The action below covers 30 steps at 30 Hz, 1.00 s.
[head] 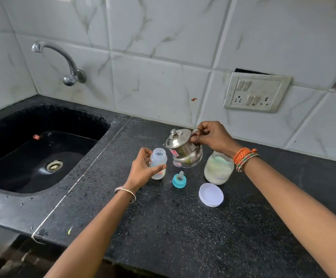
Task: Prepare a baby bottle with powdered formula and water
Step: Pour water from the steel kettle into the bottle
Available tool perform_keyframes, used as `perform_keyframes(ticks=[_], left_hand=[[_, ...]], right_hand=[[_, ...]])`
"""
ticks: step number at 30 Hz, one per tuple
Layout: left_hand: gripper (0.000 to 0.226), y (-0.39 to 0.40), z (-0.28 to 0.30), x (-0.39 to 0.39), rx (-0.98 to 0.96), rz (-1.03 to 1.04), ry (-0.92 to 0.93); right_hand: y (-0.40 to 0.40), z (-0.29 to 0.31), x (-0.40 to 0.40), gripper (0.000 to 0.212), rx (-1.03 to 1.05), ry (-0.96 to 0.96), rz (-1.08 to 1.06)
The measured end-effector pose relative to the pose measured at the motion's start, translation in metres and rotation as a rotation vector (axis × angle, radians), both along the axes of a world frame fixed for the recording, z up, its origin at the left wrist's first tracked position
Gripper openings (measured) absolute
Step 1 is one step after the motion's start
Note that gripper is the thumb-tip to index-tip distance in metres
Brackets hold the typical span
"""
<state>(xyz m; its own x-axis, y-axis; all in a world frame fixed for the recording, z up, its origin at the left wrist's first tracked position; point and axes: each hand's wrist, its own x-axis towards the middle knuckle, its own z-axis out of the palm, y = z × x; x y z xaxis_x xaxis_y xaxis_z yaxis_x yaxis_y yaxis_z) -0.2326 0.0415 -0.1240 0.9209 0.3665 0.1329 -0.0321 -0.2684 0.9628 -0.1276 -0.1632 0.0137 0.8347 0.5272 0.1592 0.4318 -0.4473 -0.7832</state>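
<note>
We see our right hand (pixel 213 137) curled tight round the handle of a small steel kettle (pixel 183 151), thumb and fingers pinching it near the lid, and the kettle hangs clear of the counter (pixel 183 227), tilted so that its spout dips toward nine o'clock. Just beside that spout, at nine o'clock from the kettle, stands the bottle (pixel 158 163), upright and open at the mouth, with a pale layer showing near its bottom. Our left hand (pixel 143 169) is half open around the bottle: the thumb lies across its front low down, the fingers curve behind its shoulder, and we hold it steady on the counter. The teat (pixel 179 179), set in its blue ring, sits on the counter at six o'clock from the kettle, between the bottle and the jar (pixel 219 169). The jar stands at three o'clock from the kettle, partly behind our right wrist, uncovered and filled most of the way with whitish powder. Its white lid (pixel 211 195) lies flat at six o'clock from the jar, apart from it. Bangles (pixel 245 157) ring our right wrist and a thin one our left. At nine o'clock from the bottle, well apart, the black sink (pixel 12 187) is sunk in the counter, and a tap (pixel 63 61) juts from the tiled wall above it. A switch plate (pixel 257 93) sits on the wall at one o'clock from the kettle.
</note>
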Motion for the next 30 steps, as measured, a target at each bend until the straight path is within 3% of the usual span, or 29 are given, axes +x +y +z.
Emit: perform_keyframes(ticks=[13,19,30], left_hand=[[0.058,-0.002,0.018,0.001,0.069,0.020,-0.073],[0.057,-0.006,0.022,-0.001,0.071,0.006,-0.075],[0.056,-0.013,0.026,-0.003,0.074,0.024,-0.102]], right_hand=[[0.015,0.037,0.004,0.022,-0.223,-0.136,0.162],[0.014,0.043,0.002,0.019,-0.297,-0.219,0.131],[0.009,0.051,0.001,0.031,-0.322,-0.261,0.077]])
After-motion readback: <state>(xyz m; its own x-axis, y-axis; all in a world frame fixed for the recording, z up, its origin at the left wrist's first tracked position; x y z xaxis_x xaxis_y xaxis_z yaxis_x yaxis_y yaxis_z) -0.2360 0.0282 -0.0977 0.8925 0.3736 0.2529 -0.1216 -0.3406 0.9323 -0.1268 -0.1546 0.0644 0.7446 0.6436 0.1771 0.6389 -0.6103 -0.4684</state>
